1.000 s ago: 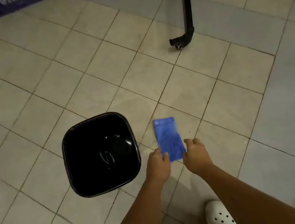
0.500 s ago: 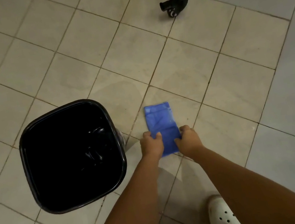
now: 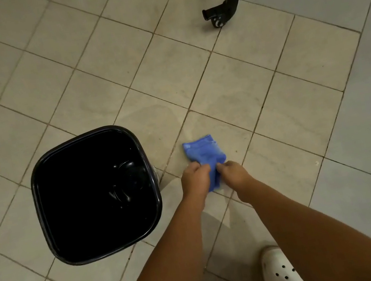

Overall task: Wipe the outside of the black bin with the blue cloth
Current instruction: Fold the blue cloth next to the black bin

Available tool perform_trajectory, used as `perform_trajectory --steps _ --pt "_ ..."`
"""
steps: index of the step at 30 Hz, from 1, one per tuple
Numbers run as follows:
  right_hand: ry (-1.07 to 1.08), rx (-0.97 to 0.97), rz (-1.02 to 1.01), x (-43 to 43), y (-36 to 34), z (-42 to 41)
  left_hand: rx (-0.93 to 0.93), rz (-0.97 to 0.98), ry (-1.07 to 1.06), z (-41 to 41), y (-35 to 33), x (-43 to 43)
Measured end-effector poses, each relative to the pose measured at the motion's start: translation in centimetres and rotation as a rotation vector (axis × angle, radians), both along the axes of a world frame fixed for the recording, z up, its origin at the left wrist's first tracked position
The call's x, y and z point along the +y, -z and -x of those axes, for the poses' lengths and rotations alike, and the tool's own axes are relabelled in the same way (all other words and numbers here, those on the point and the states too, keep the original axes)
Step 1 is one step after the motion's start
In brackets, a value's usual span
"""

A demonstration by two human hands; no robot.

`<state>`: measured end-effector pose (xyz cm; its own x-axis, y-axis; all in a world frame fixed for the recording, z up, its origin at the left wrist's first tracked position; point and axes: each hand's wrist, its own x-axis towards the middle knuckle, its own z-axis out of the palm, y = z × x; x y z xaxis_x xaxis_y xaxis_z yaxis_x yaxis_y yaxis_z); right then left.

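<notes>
Nearest us a white shoe (image 3: 281, 271) on the floor (image 3: 94, 69), bottom right, both bare forearms reaching forward past it. Left hand (image 3: 196, 180) and right hand (image 3: 234, 174) sit close together, fingers curled, each pinching the near end of the cloth (image 3: 203, 153), which is bunched up between them. Far end of the cloth fans out flatter over a tile; we can't tell if it's touching the floor or just off it. Cloth is just right of the bin (image 3: 75, 207), not touching. Bin stands upright on the floor to the left of the hands, open top, seen from above so we get almost none of the outside wall, only a sliver by the right rim

Handling, our read: cloth is soft, limp, light, no stiffness, so any grab works; best to gather it into a pad in one hand so a flat face meets the wall and no loose corner drags. Bin looks like thin glossy plastic, hollow and light, so we expect it to slide or tip on smooth tile under a sideways rub; we'd hold the rim with the free hand while wiping. Wiping not yet begun, we judge

Farthest, top right, a black caster leg (image 3: 226, 8) on the floor, well apart from everything
</notes>
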<state>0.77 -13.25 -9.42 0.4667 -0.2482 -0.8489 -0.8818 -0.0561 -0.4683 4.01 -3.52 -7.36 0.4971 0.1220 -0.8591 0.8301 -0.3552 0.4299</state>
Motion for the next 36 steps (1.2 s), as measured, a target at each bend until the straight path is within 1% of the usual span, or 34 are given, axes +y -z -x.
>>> perform_trajectory --steps 3,6,9,12,17,21,25,30,33,36 --pt "0.155 -0.033 -0.084 0.2 -1.5 -1.0 -0.066 0.071 -0.048 -0.3 -2.4 -0.1" --pt "0.374 -0.085 -0.282 0.7 -3.6 -1.6 -0.104 0.124 -0.105 -0.4 -4.9 -0.2" --pt "0.442 -0.157 -0.415 1.0 -5.8 -1.7 -0.119 0.177 -0.166 0.0 -7.7 0.2" --pt "0.425 -0.232 -0.399 1.4 -9.2 -1.5 -0.174 0.275 -0.182 0.8 -10.8 1.1" --pt "0.345 -0.395 -0.258 2.5 -16.5 -0.6 -0.248 0.365 -0.300 2.2 -17.3 3.2" --pt "0.257 -0.510 -0.225 3.8 -22.4 0.8 -0.212 0.480 -0.367 3.8 -21.6 5.1" --pt "0.137 -0.591 -0.261 5.2 -28.0 2.4 -0.197 0.520 -0.406 5.2 -26.0 7.1" --pt "0.112 -0.648 -0.325 7.1 -33.3 4.0 -0.242 0.548 -0.374 6.8 -31.0 9.1" --pt "0.147 -0.632 -0.348 7.6 -34.9 4.4 -0.307 0.570 -0.403 7.3 -31.9 9.9" --pt "0.143 -0.614 -0.328 7.2 -35.5 4.9 -0.369 0.538 -0.416 7.8 -32.5 10.1"
